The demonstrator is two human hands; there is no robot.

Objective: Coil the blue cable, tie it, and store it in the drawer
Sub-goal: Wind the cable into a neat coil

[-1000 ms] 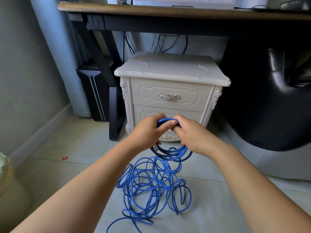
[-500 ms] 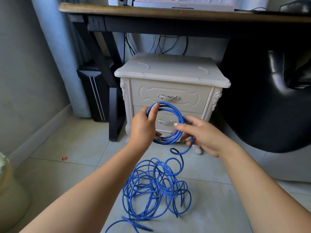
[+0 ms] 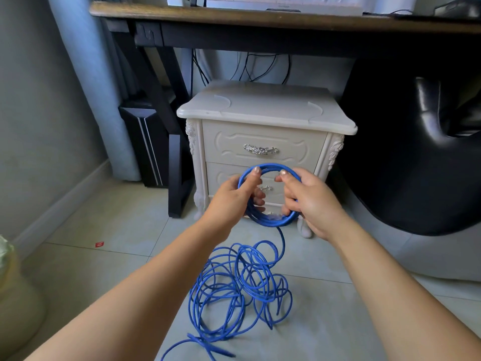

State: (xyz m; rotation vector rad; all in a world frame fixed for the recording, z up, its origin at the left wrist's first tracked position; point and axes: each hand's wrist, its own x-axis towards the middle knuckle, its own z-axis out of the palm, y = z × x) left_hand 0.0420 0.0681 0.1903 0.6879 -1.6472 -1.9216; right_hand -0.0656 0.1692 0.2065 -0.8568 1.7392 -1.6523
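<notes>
A round coil of blue cable (image 3: 270, 222) hangs in the air in front of the white nightstand (image 3: 265, 113). My left hand (image 3: 234, 196) grips the coil's left side, thumb on top. My right hand (image 3: 309, 201) grips its right side. From the coil's bottom one strand drops to a loose tangle of the same blue cable (image 3: 239, 285) on the floor tiles. The nightstand's top drawer (image 3: 263, 142) is shut, with a silver handle (image 3: 260, 149). The lower drawer sits partly hidden behind the coil and my hands.
A dark wooden desk (image 3: 260, 19) stands over the nightstand, with black wires hanging behind. A black chair (image 3: 421, 152) fills the right. A black computer case (image 3: 145, 142) and desk leg stand at the left. A pale bag (image 3: 13, 295) sits at the lower left.
The coil has risen slightly and my right hand has closed onto its right side. More cable has been drawn up from the floor tangle into the coil.
</notes>
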